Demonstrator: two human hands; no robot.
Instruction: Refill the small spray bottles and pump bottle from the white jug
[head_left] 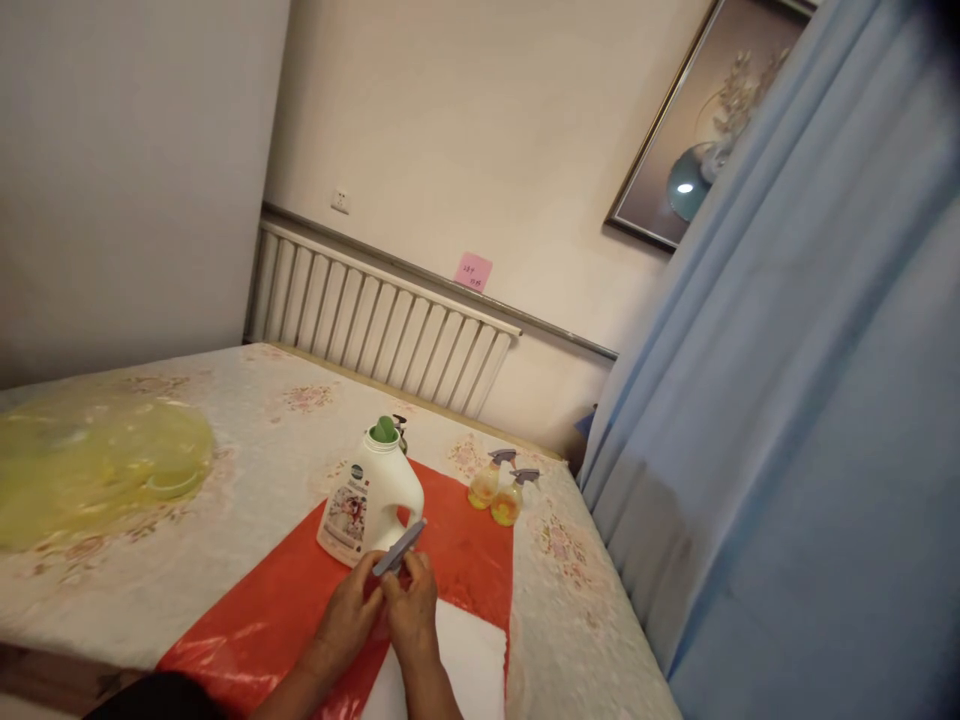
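Observation:
My left hand (352,605) and my right hand (414,600) meet in front of me, both closed around a grey trigger spray head (400,548). Whether a bottle hangs below the spray head is hidden by my fingers. Just beyond them a white detergent jug (390,485) stands upright on a red plastic sheet (465,550), its mouth uncapped with a green piece (384,430) in it. Under my right forearm lies a white sheet (472,655). Farther right, two small spray bottles (506,505) with yellowish liquid and grey heads stand side by side.
A patterned tablecloth (270,480) covers the table. At the left lies a crumpled yellow clear plastic bag (97,460). Behind the jug, a dark spray head (400,424) peeks out. A radiator (375,315) lines the wall, and a blue curtain (750,400) hangs along the right.

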